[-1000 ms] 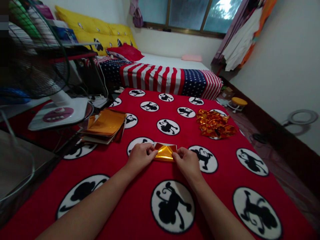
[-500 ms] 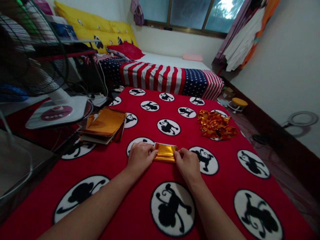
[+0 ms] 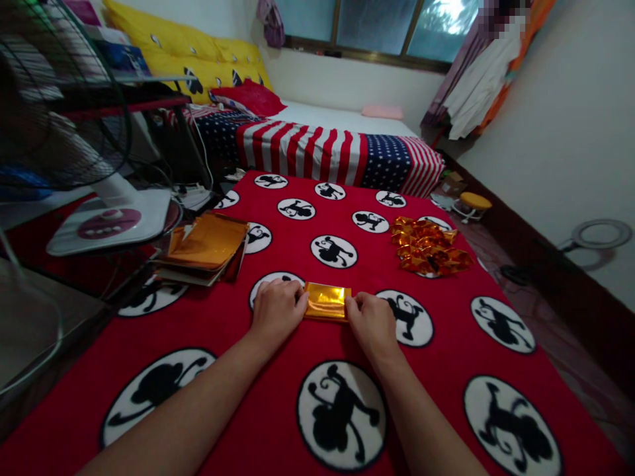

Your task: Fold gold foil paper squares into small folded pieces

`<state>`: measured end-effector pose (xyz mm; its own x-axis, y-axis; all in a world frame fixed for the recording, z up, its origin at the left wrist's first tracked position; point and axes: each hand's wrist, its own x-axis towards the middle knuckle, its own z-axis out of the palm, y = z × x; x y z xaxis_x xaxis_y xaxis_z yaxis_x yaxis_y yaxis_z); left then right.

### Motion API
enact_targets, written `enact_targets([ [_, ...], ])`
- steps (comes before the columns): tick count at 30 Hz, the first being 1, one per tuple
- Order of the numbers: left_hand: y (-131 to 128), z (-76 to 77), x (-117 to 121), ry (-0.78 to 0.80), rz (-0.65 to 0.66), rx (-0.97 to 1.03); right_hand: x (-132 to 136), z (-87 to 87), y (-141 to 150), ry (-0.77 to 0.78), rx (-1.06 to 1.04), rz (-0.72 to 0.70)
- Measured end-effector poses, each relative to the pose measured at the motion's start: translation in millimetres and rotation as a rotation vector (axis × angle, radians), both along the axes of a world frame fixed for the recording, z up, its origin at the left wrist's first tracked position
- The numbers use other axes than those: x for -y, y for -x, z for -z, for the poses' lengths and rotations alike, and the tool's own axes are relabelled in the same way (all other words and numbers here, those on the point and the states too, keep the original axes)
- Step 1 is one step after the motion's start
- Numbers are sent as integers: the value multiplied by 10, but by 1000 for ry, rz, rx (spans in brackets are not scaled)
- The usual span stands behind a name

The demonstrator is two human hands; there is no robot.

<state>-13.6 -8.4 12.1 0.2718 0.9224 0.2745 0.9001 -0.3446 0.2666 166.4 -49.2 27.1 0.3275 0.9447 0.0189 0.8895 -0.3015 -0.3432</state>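
A folded sheet of shiny gold foil paper point(image 3: 326, 302) lies low over the red blanket point(image 3: 258, 396), its long side running left to right. My left hand point(image 3: 278, 307) pinches its left end, thumb on the near side. At the right end, my right hand point(image 3: 368, 316) is closed on the paper between thumb and bent fingers. Left of my hands is a stack of gold foil sheets point(image 3: 206, 241). Several folded gold foil pieces point(image 3: 429, 246) sit in a heap further off to the right.
A white-based electric fan point(image 3: 116, 215) stands at the left beside the blanket's edge. Beyond the blanket is a bed with a striped and starred cover point(image 3: 312, 153). A yellow-topped stool point(image 3: 475, 201) is on the floor at the far right, near the wall.
The raised, pointed crease in the gold foil paper has flattened into a plain rectangle. Both hands stay at its ends, and the left has shifted slightly outward.
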Motion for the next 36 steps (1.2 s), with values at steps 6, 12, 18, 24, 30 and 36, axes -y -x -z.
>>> enact_targets([
  [6, -2, 2, -6, -6, 3, -4, -40, -14, -7, 58, 55, -4],
  [12, -4, 2, -9, 5, 0, -13, -60, -9, -4, 78, 98, -12],
  [18, -1, -12, -13, 17, -4, -26, -50, -16, 7, 89, 101, -3],
  [24, -5, -6, -14, 12, -15, -28, -47, -24, 17, 102, 110, 1],
  [30, -9, -4, -17, 17, -12, -28, -54, -24, 17, 108, 108, -2],
  [36, -8, 4, -22, 23, -22, -25, -56, -38, 16, 110, 100, 5],
])
